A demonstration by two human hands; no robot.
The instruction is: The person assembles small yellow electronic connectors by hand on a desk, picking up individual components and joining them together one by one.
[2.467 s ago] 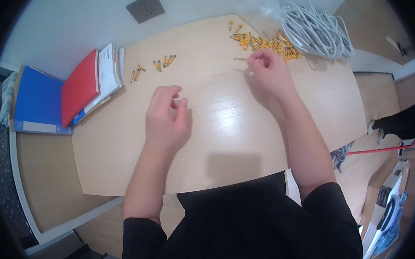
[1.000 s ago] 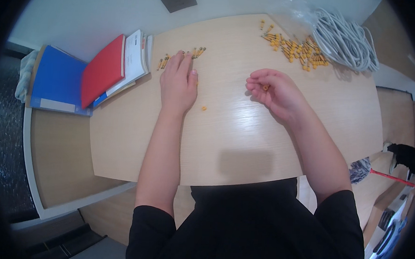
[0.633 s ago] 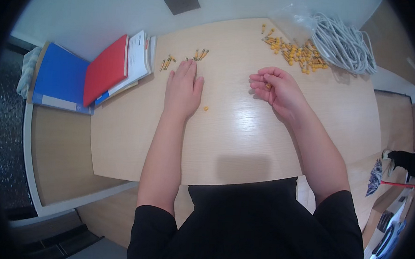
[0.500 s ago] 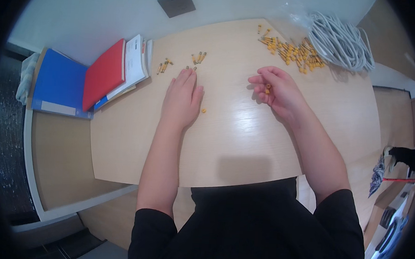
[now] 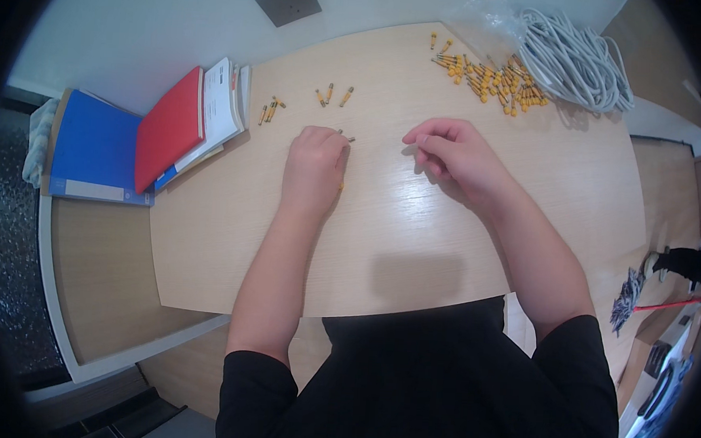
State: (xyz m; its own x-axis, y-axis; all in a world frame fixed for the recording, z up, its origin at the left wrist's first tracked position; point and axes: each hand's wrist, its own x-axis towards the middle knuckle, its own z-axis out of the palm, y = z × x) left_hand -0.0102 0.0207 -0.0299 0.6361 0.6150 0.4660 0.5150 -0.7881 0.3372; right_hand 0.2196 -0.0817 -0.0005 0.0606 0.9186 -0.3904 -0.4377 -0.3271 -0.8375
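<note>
My left hand (image 5: 315, 160) rests on the table with its fingers curled down over small yellow pieces. Two dark metal tips (image 5: 350, 138) poke out beside the thumb. A bit of yellow (image 5: 341, 187) shows at that hand's right edge. Across from it, my right hand (image 5: 455, 151) is raised a little, fingers bent inward and thumb against the index finger. What it holds, if anything, is hidden. Beyond my left hand lie two small groups of yellow pieces with metal ends, one group at the left (image 5: 270, 111) and one farther right (image 5: 330, 96).
A pile of the same yellow pieces (image 5: 500, 86) lies at the far right, by a coil of grey cable (image 5: 573, 60) and a clear plastic bag (image 5: 483, 24). Red (image 5: 171, 126) and blue (image 5: 97, 138) folders with papers line the table's left side. A wall socket plate (image 5: 289, 3) is behind.
My left hand has drawn slightly toward me, its outstretched fingers now curled. My right hand has turned, and the yellow piece that showed in it is out of sight.
</note>
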